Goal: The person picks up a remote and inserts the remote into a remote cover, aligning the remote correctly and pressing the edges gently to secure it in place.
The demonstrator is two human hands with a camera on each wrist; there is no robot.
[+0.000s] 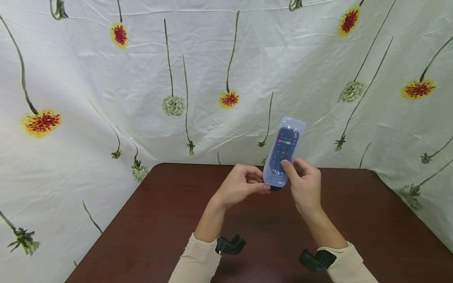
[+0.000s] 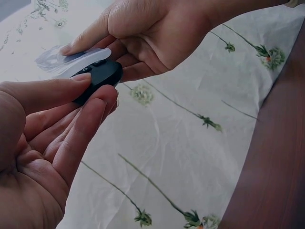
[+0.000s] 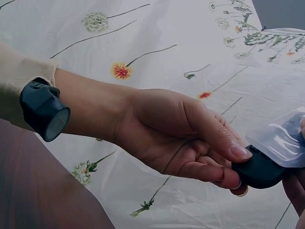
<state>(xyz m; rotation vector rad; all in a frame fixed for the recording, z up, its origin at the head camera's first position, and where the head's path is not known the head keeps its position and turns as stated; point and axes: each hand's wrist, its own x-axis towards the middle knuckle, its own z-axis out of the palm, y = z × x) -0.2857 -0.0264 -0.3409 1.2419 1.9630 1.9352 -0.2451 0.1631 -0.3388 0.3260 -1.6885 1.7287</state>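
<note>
A dark remote control [image 1: 284, 146] with coloured buttons sits inside a translucent plastic cover [image 1: 297, 125], held up and tilted above the table. Its black lower end pokes out of the cover's open bottom. My left hand [image 1: 240, 182] pinches that bare end between thumb and fingers. With the thumb across the front, my right hand [image 1: 307, 186] grips the covered part. In the left wrist view, the cover [image 2: 71, 62] lies loosely over the remote [image 2: 106, 75], beneath the right thumb. The right wrist view shows the left hand [image 3: 176, 138] on the black end; most of the right hand is outside it.
A dark reddish-brown table [image 1: 262, 228] with rounded far corners lies below both hands. Behind it hangs a white cloth [image 1: 201, 129] printed with flowers. Each wrist carries a black camera mount [image 1: 230, 244].
</note>
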